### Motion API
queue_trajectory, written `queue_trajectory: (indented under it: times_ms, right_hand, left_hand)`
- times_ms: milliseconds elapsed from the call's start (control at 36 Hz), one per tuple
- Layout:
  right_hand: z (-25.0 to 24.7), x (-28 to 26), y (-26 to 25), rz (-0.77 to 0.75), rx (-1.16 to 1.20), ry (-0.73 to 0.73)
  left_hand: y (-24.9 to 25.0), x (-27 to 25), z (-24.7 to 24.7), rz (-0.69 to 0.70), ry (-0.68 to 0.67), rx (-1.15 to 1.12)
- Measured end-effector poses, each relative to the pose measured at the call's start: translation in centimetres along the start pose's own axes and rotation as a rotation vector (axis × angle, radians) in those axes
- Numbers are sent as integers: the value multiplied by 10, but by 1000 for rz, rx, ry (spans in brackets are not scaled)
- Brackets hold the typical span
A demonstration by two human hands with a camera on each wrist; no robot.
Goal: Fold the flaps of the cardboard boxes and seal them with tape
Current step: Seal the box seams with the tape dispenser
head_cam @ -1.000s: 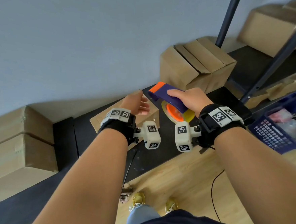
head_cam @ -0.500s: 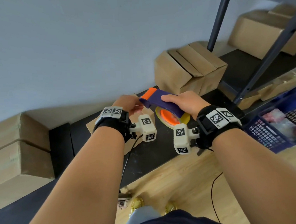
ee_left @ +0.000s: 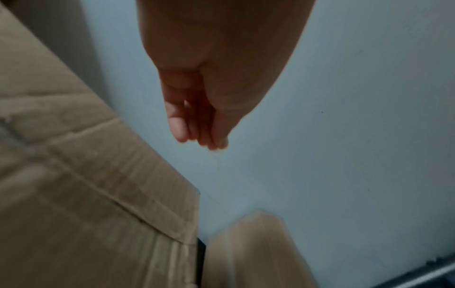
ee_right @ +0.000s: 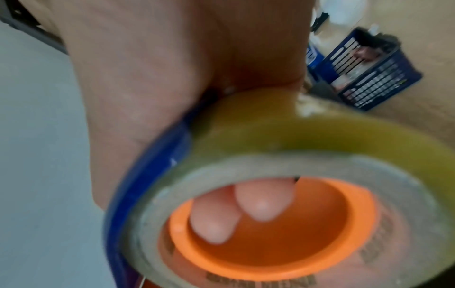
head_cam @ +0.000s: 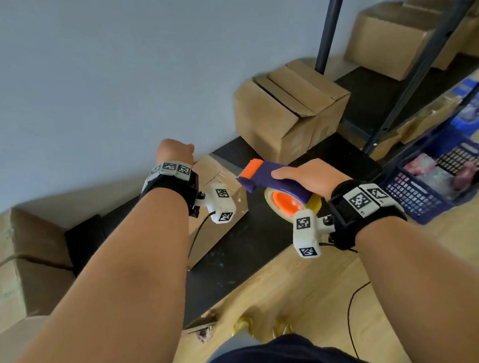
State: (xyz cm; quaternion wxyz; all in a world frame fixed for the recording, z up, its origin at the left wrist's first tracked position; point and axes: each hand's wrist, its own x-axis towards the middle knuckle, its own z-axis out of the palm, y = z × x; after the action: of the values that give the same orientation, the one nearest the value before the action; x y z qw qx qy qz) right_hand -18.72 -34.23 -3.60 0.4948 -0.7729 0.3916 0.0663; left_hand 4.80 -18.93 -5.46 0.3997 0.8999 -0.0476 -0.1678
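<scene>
Two hands work over a dark shelf. Far left, stacked cardboard boxes [head_cam: 16,253] sit against the wall. Next, the left hand [head_cam: 175,153] hovers above the far edge of the small box [head_cam: 215,177], fingers [ee_left: 179,128] bunched loosely together and holding nothing that shows; whether they pinch a clear tape end cannot be told. The box lies just below and to the right of those fingers, apart from them. Right of it, the right hand [head_cam: 310,176] grips the tape dispenser [head_cam: 272,179], thumb along its purple body, two fingertips [ee_right: 263,204] tucked inside the orange hub of the roll [ee_right: 295,136]. The orange nose points at the box, just beside its right corner. Further right stand an unsealed box [head_cam: 287,112] and a blue crate [head_cam: 431,185].

Likely risk: with nothing steadying the box, pressing the dispenser down could slide it, laying the tape crooked or off the seam.
</scene>
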Motion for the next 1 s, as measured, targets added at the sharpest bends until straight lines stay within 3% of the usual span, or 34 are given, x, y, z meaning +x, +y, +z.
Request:
queue_trajectory:
  times_ms: [278,444,639,1000]
  right_hand:
    - [16,6,9,132,115,10]
    - [25,9,6,166,122,30]
    - [34,11,9,208,114,37]
    - [38,11,12,145,100,29]
  left_hand:
    - [3,28,11,75,-118,46]
    - [2,36,15,145,-133,311]
    - [-7,45,25,198,-136,443]
    - [-21,37,36,135,-163,374]
